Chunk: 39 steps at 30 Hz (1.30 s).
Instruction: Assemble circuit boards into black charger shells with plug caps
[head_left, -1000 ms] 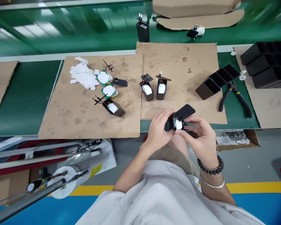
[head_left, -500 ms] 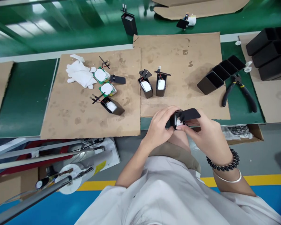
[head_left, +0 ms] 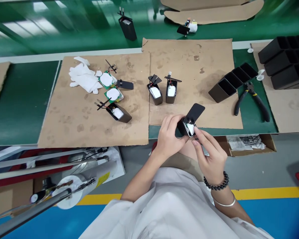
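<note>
My left hand [head_left: 169,137] is closed around a black rectangular plastic case [head_left: 181,127] above the table's front edge. The case is tilted with its mouth toward me, and a white wrapped insert [head_left: 190,128] shows inside. A flat black plate [head_left: 195,112] with small prongs stands up from the opening. My right hand [head_left: 210,154] has its forefinger at the case's right rim, touching the insert or the rim. Its thumb sits lower and apart, with no object visibly held. Two similar filled cases, a left one [head_left: 155,94] and a right one [head_left: 171,91], stand behind on the cardboard.
To the left lie another filled case [head_left: 120,113], green circuit boards with white discs [head_left: 114,94] and white gloves [head_left: 84,78]. Joined black cases [head_left: 221,91] and pliers [head_left: 251,98] lie right. More cases [head_left: 289,71] stand far right. Below is an open carton [head_left: 270,146].
The black plate has swung from nearly sideways to pointing up and right. My right hand has let go of the plate's side and moved down to the case's rim. The view has shifted slightly.
</note>
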Each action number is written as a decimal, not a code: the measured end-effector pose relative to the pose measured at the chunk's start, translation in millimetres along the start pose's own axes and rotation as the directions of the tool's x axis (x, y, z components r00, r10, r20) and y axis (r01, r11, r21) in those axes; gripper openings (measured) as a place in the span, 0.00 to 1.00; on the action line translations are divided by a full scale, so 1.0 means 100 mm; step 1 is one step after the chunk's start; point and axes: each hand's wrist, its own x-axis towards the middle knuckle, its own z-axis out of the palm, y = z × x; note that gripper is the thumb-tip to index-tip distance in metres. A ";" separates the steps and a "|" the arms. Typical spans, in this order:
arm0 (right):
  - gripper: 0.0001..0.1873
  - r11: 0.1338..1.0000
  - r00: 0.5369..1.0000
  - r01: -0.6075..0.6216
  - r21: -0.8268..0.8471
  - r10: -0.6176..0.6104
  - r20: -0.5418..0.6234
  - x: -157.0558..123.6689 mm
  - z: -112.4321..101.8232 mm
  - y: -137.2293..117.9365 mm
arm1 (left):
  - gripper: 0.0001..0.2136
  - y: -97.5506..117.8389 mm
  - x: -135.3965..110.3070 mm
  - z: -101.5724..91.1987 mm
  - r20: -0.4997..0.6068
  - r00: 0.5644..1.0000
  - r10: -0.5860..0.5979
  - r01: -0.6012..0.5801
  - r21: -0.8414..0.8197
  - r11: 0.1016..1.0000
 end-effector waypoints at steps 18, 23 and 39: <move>0.23 0.994 0.996 -0.079 -0.078 0.075 -0.050 -0.01 0.03 -0.18 | 0.21 -0.05 -0.03 0.00 0.005 0.996 0.087 -0.087 0.030 0.996; 0.19 0.992 0.993 -0.117 -0.050 0.115 -0.028 0.07 -0.01 -0.23 | 0.19 -0.04 -0.04 -0.02 0.021 0.995 0.093 -0.094 0.032 0.995; 0.09 0.994 0.990 -0.112 0.021 0.113 -0.082 0.15 0.05 -0.21 | 0.20 -0.04 -0.04 -0.02 0.049 0.999 -0.009 0.010 -0.016 1.000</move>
